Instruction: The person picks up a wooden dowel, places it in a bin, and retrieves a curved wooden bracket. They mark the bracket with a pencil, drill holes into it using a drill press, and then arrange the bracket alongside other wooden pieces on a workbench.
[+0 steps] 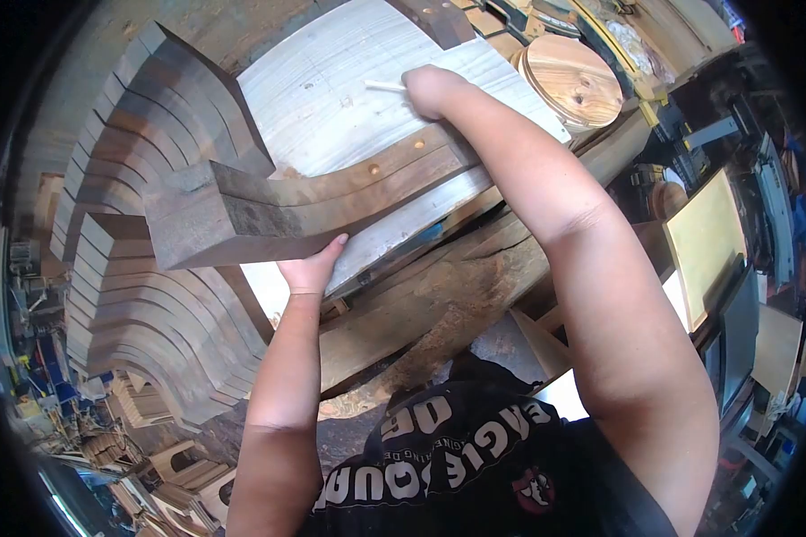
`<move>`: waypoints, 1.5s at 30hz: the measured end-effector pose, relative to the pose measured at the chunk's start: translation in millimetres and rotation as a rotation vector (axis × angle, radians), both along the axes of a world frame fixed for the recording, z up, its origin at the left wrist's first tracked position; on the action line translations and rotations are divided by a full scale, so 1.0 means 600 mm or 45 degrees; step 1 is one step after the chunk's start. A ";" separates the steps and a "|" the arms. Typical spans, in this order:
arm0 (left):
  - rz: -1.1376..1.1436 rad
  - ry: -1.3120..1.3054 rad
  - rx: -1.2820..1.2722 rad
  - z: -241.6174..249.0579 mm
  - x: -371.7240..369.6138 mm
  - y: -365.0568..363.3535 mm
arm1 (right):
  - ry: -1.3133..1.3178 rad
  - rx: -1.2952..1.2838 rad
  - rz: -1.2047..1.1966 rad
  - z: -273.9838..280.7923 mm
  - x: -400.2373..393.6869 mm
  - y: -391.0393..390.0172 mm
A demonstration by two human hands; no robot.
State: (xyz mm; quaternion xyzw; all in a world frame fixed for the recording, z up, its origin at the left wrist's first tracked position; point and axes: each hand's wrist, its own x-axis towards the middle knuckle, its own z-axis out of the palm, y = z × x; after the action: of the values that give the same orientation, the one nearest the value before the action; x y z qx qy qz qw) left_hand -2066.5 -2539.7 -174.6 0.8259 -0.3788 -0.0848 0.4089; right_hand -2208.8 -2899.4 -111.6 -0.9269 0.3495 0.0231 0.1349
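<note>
A thick curved wooden piece (pixel 349 201) with round plugs along its top lies across a white-grey board (pixel 304 116). Its blocky end juts toward the left. My left hand (pixel 316 266) grips the underside near that end, thumb against the side and the other fingers hidden beneath the wood. Beyond the piece, over the board, my right hand (pixel 433 92) is closed around a thin, pale stick (pixel 383 86) that points left. Whether the stick touches the board is hard to tell.
Two stacks of matching curved wooden pieces (pixel 166 112) stand at the left. Round wooden discs (pixel 575 82) are piled at the board's right. A rough log bench edge (pixel 457 304) runs in front of me. Panels (pixel 712 242) lean at the right.
</note>
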 end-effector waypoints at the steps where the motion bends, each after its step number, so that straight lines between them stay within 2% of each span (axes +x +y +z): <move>1: 0.005 -0.002 0.005 0.005 -0.003 0.001 | -0.017 0.005 -0.018 0.001 -0.002 0.008; 4: -0.037 -0.030 0.083 0.019 -0.008 -0.001 | -0.276 0.058 -0.002 0.017 -0.038 0.048; 7: -0.065 0.011 0.084 0.028 -0.009 -0.002 | -0.360 0.295 0.396 0.036 -0.078 0.089; 10: 0.012 0.115 0.197 0.051 -0.018 -0.005 | -0.336 0.175 0.444 0.001 -0.096 0.130; 13: 0.023 -0.037 0.148 0.037 -0.014 -0.002 | -0.318 0.242 0.318 0.004 -0.094 0.144; 16: 0.237 0.174 -0.078 0.036 -0.019 -0.001 | -0.200 0.346 0.124 0.023 -0.098 0.187; 19: 0.113 0.218 -0.711 -0.033 0.012 -0.012 | -0.204 0.476 0.007 0.009 -0.090 0.245; 20: 0.040 0.320 -0.740 -0.020 0.011 -0.009 | -0.174 0.530 -0.070 0.019 -0.087 0.278; 22: 0.069 0.253 -0.589 -0.021 0.015 -0.007 | -0.278 0.547 -0.139 0.024 -0.089 0.343; 26: 0.109 0.182 -0.415 -0.030 0.024 -0.006 | -0.113 0.602 -0.171 0.052 -0.075 0.410; 31: 0.136 0.162 -0.356 -0.018 0.016 -0.008 | -0.156 0.509 -0.212 0.040 -0.073 0.397; 34: 0.115 0.113 -0.376 -0.020 0.016 -0.006 | -0.183 0.319 -0.183 0.033 -0.067 0.374; 37: 0.151 0.084 -0.318 -0.012 0.009 -0.002 | -0.152 0.166 -0.015 0.011 -0.069 0.350; 40: 0.129 0.037 -0.326 -0.012 0.010 0.001 | -0.290 0.193 0.021 0.020 -0.081 0.326; 43: 0.128 0.014 -0.333 -0.003 0.006 -0.004 | -0.302 0.217 -0.177 0.065 -0.075 0.292; 45: 0.130 0.051 -0.320 -0.005 0.005 -0.004 | -0.479 0.016 -0.248 0.077 -0.049 0.232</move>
State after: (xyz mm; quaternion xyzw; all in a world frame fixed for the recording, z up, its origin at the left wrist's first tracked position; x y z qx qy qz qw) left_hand -2063.7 -2542.3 -177.6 0.7846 -0.3355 -0.0323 0.5204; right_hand -2238.3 -2760.4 -65.5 -0.8759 0.4059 -0.1614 0.2051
